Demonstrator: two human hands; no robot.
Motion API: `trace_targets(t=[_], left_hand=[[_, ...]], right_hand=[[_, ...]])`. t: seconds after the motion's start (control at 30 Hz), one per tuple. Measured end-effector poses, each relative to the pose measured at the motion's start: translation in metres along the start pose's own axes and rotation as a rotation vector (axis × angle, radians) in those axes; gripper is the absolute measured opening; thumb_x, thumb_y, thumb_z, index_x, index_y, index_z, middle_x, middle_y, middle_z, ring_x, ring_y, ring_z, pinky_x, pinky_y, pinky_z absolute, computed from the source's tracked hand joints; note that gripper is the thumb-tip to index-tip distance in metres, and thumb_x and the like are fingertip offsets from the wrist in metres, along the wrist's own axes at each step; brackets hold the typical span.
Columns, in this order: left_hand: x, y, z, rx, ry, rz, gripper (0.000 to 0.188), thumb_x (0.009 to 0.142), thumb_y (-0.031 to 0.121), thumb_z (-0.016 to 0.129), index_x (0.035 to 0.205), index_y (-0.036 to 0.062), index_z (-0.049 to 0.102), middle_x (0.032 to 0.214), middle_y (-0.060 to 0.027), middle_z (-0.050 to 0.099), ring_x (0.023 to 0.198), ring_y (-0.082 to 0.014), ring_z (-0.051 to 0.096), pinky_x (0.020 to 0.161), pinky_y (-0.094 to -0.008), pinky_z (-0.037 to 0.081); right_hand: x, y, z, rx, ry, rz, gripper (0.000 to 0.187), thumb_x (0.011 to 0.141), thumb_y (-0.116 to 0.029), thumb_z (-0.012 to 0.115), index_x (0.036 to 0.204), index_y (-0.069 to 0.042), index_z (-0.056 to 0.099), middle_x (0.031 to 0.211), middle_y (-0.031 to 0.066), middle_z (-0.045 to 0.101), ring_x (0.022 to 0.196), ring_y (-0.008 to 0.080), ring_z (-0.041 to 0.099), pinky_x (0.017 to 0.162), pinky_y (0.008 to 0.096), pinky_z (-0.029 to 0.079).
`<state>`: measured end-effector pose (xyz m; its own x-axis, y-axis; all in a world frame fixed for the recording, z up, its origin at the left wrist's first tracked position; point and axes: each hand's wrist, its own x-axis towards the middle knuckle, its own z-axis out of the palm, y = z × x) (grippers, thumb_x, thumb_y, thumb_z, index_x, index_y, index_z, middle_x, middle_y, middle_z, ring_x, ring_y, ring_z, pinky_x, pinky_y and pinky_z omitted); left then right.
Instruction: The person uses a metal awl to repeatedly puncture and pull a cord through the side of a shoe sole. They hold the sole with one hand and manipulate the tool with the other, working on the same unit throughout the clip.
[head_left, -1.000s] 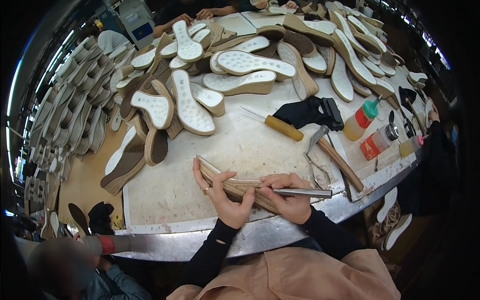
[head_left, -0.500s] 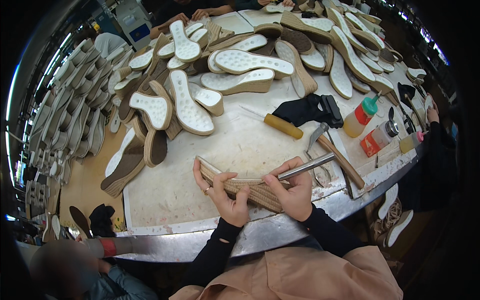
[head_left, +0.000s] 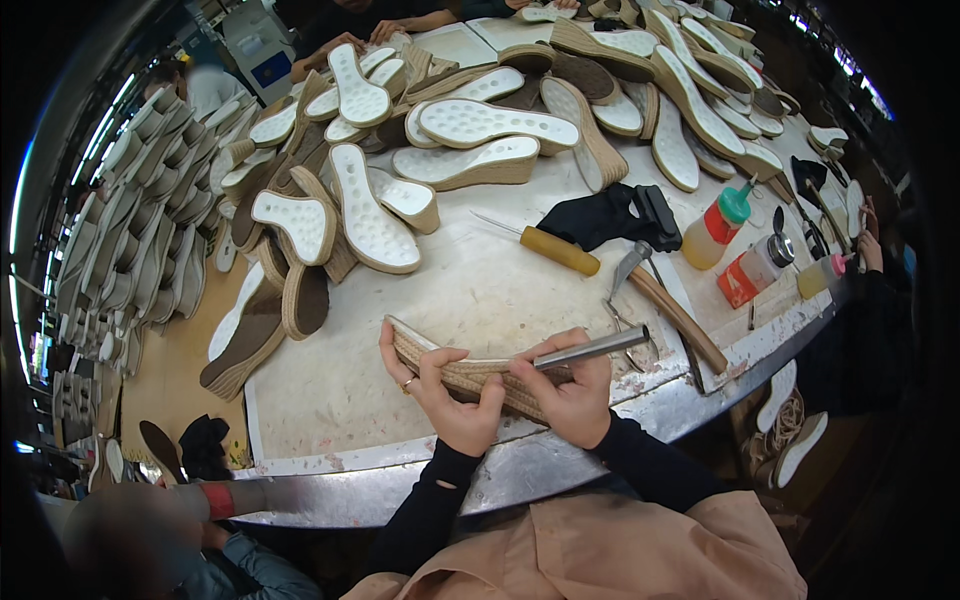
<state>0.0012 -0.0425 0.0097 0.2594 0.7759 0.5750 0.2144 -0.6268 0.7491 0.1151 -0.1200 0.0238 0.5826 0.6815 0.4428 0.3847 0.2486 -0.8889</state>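
Observation:
Between my two hands I hold a tan woven wedge sole [head_left: 440, 372], tilted above the front of the worktable. My left hand [head_left: 458, 400] is closed round its toe end, with the fingers along the far side and the thumb on the near face. The heel end is gripped by my right hand [head_left: 572, 392], which also holds a metal rod [head_left: 592, 348] pointing up to the right. The thumb presses at the sole's top edge beside the rod. Where the rod's inner end meets the sole is hidden by my fingers.
A pile of white-topped wedge soles [head_left: 500, 122] covers the back. Right of my hands lie a hammer [head_left: 675, 318], a yellow-handled awl [head_left: 560, 250], a black cloth [head_left: 590, 218] and several bottles [head_left: 716, 232]. Stacked soles [head_left: 140, 220] stand at left. Other people sit around the table.
My right hand has shifted slightly left along the sole, and the rod with it has swung a little lower and left. Both hands keep their hold.

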Motion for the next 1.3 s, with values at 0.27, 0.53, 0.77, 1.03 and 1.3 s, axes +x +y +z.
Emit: trace_targets(t=[0.27, 0.53, 0.77, 1.03, 1.3], left_hand=[[-0.002, -0.008, 0.0, -0.052, 0.006, -0.007, 0.034, 0.062, 0.012, 0.066, 0.094, 0.0092, 0.055, 0.146, -0.0271, 0.013, 0.134, -0.0413, 0.02, 0.108, -0.0461, 0.017], [-0.001, -0.011, -0.011, -0.137, -0.013, -0.02, 0.069, 0.062, 0.017, 0.066, 0.126, 0.0047, 0.045, 0.148, -0.0266, 0.011, 0.138, -0.0394, 0.014, 0.11, -0.0457, 0.015], [0.006, -0.022, -0.022, -0.144, -0.091, -0.067, 0.072, 0.06, 0.016, 0.067, 0.128, 0.0051, 0.043, 0.148, -0.0288, 0.01, 0.139, -0.0378, 0.012, 0.11, -0.0443, 0.014], [0.006, -0.028, -0.02, -0.217, -0.078, -0.108, 0.065, 0.06, 0.016, 0.066, 0.121, 0.006, 0.045, 0.147, -0.0287, 0.012, 0.138, -0.0382, 0.015, 0.11, -0.0439, 0.014], [0.008, -0.027, -0.015, -0.21, -0.023, -0.123, 0.058, 0.058, 0.015, 0.065, 0.113, 0.0066, 0.048, 0.142, -0.0259, 0.022, 0.132, -0.0365, 0.025, 0.108, -0.043, 0.018]], right_hand=[[0.014, -0.005, 0.003, 0.218, -0.014, 0.328, 0.029, 0.078, 0.001, 0.07, 0.097, -0.001, 0.048, 0.077, 0.0055, 0.062, 0.075, 0.0093, 0.062, 0.066, 0.0211, 0.049], [0.016, -0.006, -0.014, 0.311, -0.127, 0.259, 0.028, 0.081, 0.004, 0.067, 0.094, -0.003, 0.044, 0.083, 0.0069, 0.062, 0.08, 0.0104, 0.063, 0.071, 0.0223, 0.051], [0.021, -0.003, 0.006, 0.259, -0.272, 0.175, 0.025, 0.082, 0.002, 0.066, 0.093, -0.002, 0.044, 0.084, 0.008, 0.063, 0.083, 0.0116, 0.063, 0.075, 0.0236, 0.05], [0.014, -0.003, 0.012, 0.217, -0.28, 0.147, 0.022, 0.083, 0.001, 0.065, 0.09, -0.002, 0.045, 0.086, 0.0113, 0.066, 0.083, 0.0113, 0.063, 0.073, 0.0237, 0.05], [0.012, -0.004, 0.015, 0.013, -0.322, -0.028, 0.018, 0.081, 0.002, 0.067, 0.084, -0.002, 0.049, 0.086, 0.0111, 0.066, 0.079, 0.0118, 0.063, 0.071, 0.0234, 0.05]])
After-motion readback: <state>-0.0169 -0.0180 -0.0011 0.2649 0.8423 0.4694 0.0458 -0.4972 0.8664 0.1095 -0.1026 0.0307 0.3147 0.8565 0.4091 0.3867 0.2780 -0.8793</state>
